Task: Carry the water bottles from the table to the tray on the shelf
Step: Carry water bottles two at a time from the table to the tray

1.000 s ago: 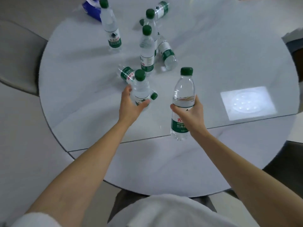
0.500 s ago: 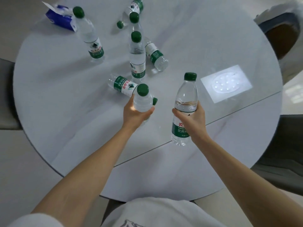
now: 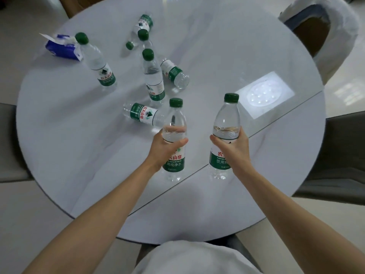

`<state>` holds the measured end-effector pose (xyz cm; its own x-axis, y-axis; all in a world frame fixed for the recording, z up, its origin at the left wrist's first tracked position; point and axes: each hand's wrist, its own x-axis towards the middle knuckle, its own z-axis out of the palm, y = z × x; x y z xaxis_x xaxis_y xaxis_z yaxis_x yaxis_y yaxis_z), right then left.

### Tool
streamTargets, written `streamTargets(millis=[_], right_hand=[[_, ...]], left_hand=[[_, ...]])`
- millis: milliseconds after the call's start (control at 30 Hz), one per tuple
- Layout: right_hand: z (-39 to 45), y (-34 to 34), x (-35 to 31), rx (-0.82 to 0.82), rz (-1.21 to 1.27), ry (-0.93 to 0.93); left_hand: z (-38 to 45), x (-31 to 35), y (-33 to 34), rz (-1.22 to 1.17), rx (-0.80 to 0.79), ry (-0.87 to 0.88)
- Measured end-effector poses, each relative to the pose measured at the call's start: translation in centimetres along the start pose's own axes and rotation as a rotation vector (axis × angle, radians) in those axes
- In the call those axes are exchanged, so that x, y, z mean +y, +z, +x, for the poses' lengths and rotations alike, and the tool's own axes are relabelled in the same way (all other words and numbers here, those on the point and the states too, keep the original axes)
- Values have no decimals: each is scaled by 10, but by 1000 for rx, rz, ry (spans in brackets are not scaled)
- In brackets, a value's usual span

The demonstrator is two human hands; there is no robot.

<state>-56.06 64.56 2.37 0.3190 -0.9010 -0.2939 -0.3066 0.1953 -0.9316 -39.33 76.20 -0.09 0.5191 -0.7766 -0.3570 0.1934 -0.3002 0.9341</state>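
Note:
My left hand (image 3: 165, 148) grips a clear water bottle (image 3: 174, 163) with a green cap and green label, held upright above the round white table (image 3: 79, 155). My right hand (image 3: 233, 149) grips a second upright water bottle (image 3: 227, 117) of the same kind, a little to the right. Several more bottles remain on the table beyond my hands: one lies on its side (image 3: 142, 114) just behind the left bottle, one stands in the middle (image 3: 153, 76), one stands at the left (image 3: 96, 62), others lie further back (image 3: 174, 74). The shelf and tray are out of view.
A blue tissue pack (image 3: 61, 47) lies at the table's far left. A bright square of reflected light (image 3: 264, 93) shows on the table's right side. A white-edged chair (image 3: 331, 34) stands at the far right, and dark chairs (image 3: 343, 155) flank the table.
My left hand has lifted its bottle off the table and pulled it toward me, upright. The right hand kept its bottle raised. The view has shifted left and back.

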Motion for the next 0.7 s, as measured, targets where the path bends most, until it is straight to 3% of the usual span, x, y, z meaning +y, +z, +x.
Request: streamTargets(millis=[367, 700], right_hand=[[-69, -134, 35, 200, 84, 3], [-220, -383, 144, 536, 162, 36]], left_hand=[[-46, 17, 128, 122, -253, 65], [-185, -33, 376, 276, -501, 105]])
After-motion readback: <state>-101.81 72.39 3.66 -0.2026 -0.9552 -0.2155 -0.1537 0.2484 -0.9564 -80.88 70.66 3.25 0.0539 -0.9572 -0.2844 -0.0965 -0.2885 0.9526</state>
